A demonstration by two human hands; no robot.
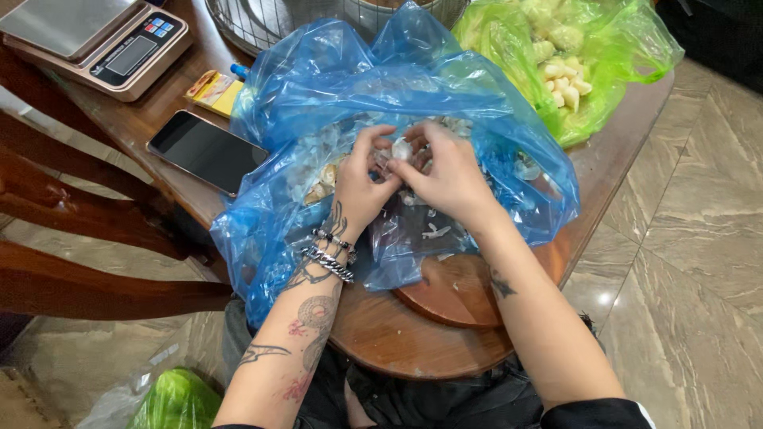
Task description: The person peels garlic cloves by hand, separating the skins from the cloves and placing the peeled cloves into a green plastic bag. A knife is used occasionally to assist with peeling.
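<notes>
While crinkly blue bag (445,87) gapes, both hands pinch a papery garlic clove (401,148)

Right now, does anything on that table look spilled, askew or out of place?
Mostly tidy. Both hands, left hand and right hand, pinch a garlic clove over the open blue bag. A few pale peel scraps lie loose on it. The phone sits close to the table edge.

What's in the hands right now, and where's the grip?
Both the left hand and the right hand pinch one small pale garlic clove between their fingertips, over the blue plastic bag. Which end of it each grips cannot be told.
</notes>
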